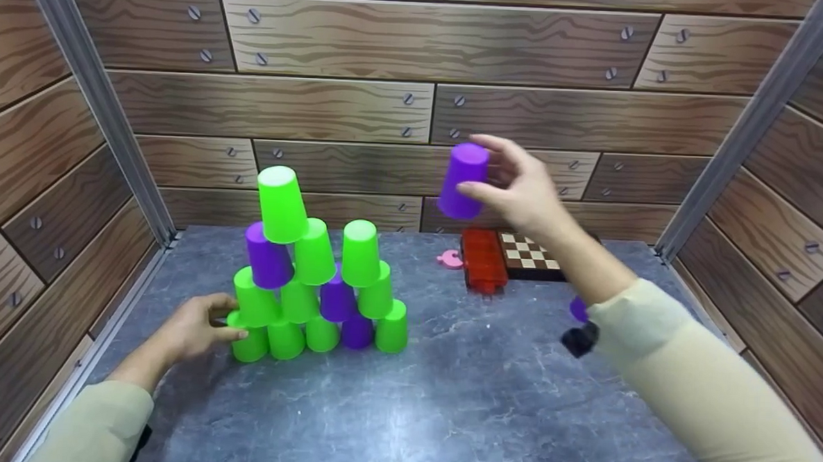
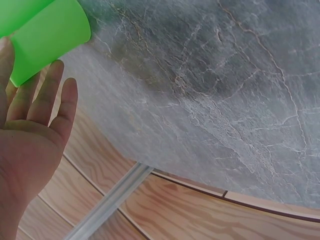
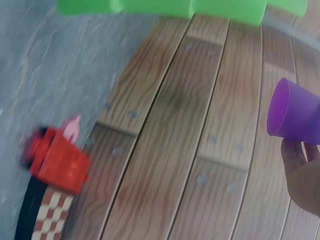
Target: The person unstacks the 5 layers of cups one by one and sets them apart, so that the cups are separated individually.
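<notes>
A pyramid of upside-down green and purple cups stands left of centre, with a green cup [image 1: 282, 204] alone on the top row. Below it a row holds a purple cup [image 1: 269, 256] and two green cups. Beside the lowest left green cup [image 1: 249, 345] is my left hand [image 1: 192, 329], its thumb and fairly straight fingers spread around the cup's side; the left wrist view shows fingertips by a green cup [image 2: 55, 40]. My right hand [image 1: 524, 194] pinches a purple cup [image 1: 464, 181], mouth down, in the air right of the pyramid.
Behind the right forearm lie a red translucent box [image 1: 484, 258], a pink piece [image 1: 450, 259] and a checkered board [image 1: 530, 253]. Another purple cup [image 1: 577, 309] is mostly hidden by that arm. Wood-patterned walls [image 1: 333, 109] enclose the grey marbled table [image 1: 460, 400].
</notes>
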`<state>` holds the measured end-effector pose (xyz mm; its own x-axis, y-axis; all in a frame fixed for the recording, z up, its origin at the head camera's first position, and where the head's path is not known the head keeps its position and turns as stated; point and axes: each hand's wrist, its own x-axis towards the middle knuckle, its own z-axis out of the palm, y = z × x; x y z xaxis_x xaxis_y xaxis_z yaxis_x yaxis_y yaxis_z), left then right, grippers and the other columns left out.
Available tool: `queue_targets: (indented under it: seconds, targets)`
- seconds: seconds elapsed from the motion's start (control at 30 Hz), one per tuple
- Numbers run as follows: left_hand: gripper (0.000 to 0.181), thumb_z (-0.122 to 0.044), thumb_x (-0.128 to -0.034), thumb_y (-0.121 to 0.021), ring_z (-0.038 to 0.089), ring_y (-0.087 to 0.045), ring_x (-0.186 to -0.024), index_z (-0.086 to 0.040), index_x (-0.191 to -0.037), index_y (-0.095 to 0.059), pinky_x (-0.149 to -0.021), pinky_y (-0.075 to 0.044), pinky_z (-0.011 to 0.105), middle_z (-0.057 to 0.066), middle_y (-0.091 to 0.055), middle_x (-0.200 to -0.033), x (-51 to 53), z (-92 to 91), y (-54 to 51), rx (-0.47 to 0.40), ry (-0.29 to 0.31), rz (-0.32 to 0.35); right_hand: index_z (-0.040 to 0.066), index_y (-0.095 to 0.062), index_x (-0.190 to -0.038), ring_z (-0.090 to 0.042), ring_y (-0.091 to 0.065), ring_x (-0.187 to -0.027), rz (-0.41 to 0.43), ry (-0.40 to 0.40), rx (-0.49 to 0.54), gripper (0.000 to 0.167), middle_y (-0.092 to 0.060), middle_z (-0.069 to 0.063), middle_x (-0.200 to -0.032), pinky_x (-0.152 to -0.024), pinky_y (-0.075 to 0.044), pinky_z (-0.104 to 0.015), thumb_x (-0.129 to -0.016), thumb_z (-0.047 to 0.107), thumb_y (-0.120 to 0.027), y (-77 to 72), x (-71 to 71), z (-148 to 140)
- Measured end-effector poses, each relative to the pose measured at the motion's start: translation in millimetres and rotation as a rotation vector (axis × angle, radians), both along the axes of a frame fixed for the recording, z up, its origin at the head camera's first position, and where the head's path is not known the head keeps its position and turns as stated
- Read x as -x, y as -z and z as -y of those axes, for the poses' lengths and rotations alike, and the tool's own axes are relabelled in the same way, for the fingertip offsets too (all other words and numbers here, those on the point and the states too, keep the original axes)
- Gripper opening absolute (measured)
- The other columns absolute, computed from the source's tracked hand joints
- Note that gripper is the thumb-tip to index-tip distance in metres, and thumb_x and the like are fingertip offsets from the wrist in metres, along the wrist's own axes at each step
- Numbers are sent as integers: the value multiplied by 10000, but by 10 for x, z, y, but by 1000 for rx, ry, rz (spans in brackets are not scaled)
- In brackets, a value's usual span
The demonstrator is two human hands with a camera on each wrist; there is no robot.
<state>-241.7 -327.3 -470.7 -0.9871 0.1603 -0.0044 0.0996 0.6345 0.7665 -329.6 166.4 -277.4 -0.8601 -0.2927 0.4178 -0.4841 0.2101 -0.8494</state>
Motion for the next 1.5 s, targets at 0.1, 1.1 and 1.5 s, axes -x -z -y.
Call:
queue_targets:
  seconds: [0.1,1.1,1.5]
  targets:
    - [478,-97,-899,-862,501,-660,-1198,109,-1269,-640,-973,-606,528,281,-693,-1243,-12,16,6,2,-2,-3,117,-539,-1534,-316,-641,-1286,10,32,-3,723,-638,-150,-1430,-1077,-558,-447,-891,99,-870,73,21,-258]
    - [496,-125,-900,-866,493,-672,-1179,114,-1270,-639,-965,-607,540,285,-691,-1248,-44,66,13,16,10,-8,11,-525,-1509,-37,-676,-1078,93,329,-109,665,-697,201,-1187,-917,-550,-138,-934,116,-840,1311,-304,-2105]
    - [475,-117,-898,-866,473,-675,-1182,84,-1274,-655,-987,-597,537,259,-705,-1241,-6,11,-19,11,15,-11,13,-558,-1462,-12,-685,-1047,158,306,-62,608,-715,220,-1166,-895,-562,-139,-914,-2,-823,1758,-469,-2497]
